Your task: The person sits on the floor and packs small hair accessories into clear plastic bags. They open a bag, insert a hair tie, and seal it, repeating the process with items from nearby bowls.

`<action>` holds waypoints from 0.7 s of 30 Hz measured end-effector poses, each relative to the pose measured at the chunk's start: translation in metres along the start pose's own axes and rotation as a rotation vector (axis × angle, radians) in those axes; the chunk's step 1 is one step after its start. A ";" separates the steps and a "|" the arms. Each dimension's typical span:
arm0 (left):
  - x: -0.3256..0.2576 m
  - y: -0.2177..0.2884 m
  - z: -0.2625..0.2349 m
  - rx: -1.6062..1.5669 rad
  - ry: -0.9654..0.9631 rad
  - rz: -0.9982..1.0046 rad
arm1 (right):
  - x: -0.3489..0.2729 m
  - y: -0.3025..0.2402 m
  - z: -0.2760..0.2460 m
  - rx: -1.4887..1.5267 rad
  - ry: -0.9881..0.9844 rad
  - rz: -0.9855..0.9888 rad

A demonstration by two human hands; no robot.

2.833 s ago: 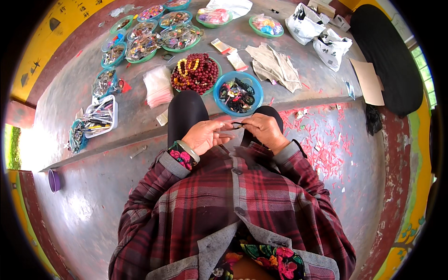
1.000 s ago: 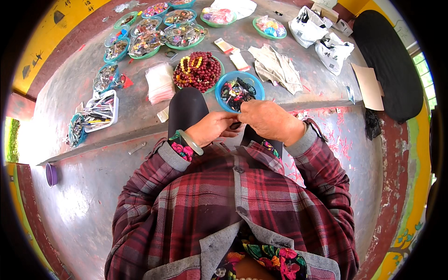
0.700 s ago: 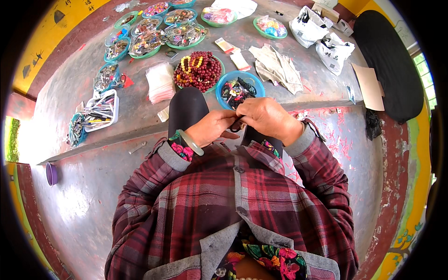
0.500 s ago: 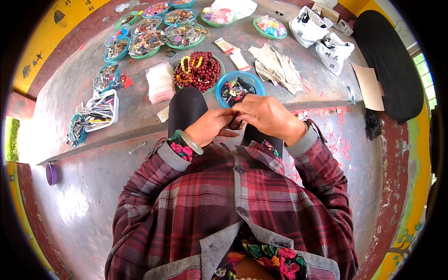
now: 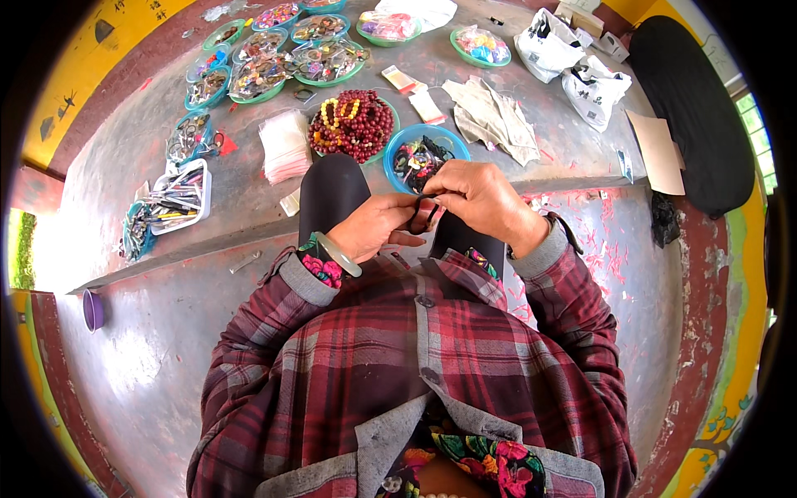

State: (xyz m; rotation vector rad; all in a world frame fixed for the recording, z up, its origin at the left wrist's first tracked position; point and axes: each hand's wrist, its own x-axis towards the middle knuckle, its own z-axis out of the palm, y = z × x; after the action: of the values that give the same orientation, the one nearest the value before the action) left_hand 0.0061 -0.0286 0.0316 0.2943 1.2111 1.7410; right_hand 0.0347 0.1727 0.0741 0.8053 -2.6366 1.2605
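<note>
Close together above my knees, both hands are at work on a thin black loop that looks like a hair tie [image 5: 418, 211]. My left hand [image 5: 371, 227] pinches its left side, with the lower fingers partly curled. My right hand [image 5: 484, 204] grips the upper right end between thumb and fingertips. Part of the loop is hidden behind the fingers. Just beyond them is a blue basin [image 5: 463, 147] of tangled black bands with colourful pieces. Left of it, dark red and yellow bead strings [image 5: 359, 133] are heaped in a green basin.
A stack of clear bags [image 5: 285, 145] lies left of the beads. A white tray of pens [image 5: 204, 187] is farther left. Several basins of small packaged goods [image 5: 328, 62] stand behind. A beige cloth [image 5: 490, 116] and white plastic bags [image 5: 594, 91] are at right. Concrete ledge edge [image 5: 224, 241].
My right hand has turned slightly, its fingertips lifting a little to the right. More of the black loop now shows between the two hands.
</note>
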 end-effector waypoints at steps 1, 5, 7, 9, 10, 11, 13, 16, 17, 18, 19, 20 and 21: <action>-0.001 0.002 0.002 -0.001 0.010 -0.002 | 0.000 0.002 -0.001 -0.067 -0.019 -0.078; -0.002 0.005 0.003 -0.035 -0.004 -0.031 | 0.002 -0.003 -0.004 -0.205 0.036 -0.156; -0.001 0.004 0.001 -0.033 -0.020 -0.036 | 0.004 -0.009 -0.003 -0.272 0.078 -0.163; -0.002 0.007 0.004 -0.021 -0.028 -0.022 | 0.006 -0.012 -0.003 -0.268 0.055 -0.178; -0.002 0.008 0.005 -0.015 -0.031 -0.015 | 0.006 -0.012 -0.003 -0.266 0.043 -0.185; -0.002 0.008 0.005 -0.029 -0.032 -0.014 | 0.006 -0.012 -0.003 -0.275 0.032 -0.178; -0.002 0.007 0.004 -0.055 -0.034 -0.012 | 0.005 -0.012 -0.003 -0.292 0.010 -0.165; -0.002 0.009 0.003 -0.063 -0.010 -0.021 | 0.003 -0.008 -0.002 -0.293 -0.009 -0.151; -0.002 0.008 0.003 -0.073 -0.009 -0.012 | 0.003 -0.008 0.000 -0.308 0.013 -0.188; -0.001 0.007 0.001 -0.083 -0.009 -0.003 | 0.004 -0.008 0.002 -0.324 0.035 -0.224; -0.001 0.006 0.001 -0.092 -0.008 0.007 | 0.004 -0.008 0.004 -0.339 0.057 -0.260; -0.001 0.006 0.001 -0.091 -0.015 0.010 | 0.003 -0.007 0.006 -0.341 0.060 -0.257; -0.001 0.006 0.001 -0.091 -0.022 0.013 | 0.003 -0.006 0.007 -0.344 0.063 -0.255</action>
State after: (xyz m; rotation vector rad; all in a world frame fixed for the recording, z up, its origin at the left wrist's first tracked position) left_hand 0.0035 -0.0291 0.0368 0.2673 1.1130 1.7932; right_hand 0.0362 0.1635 0.0741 0.9795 -2.4991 0.7320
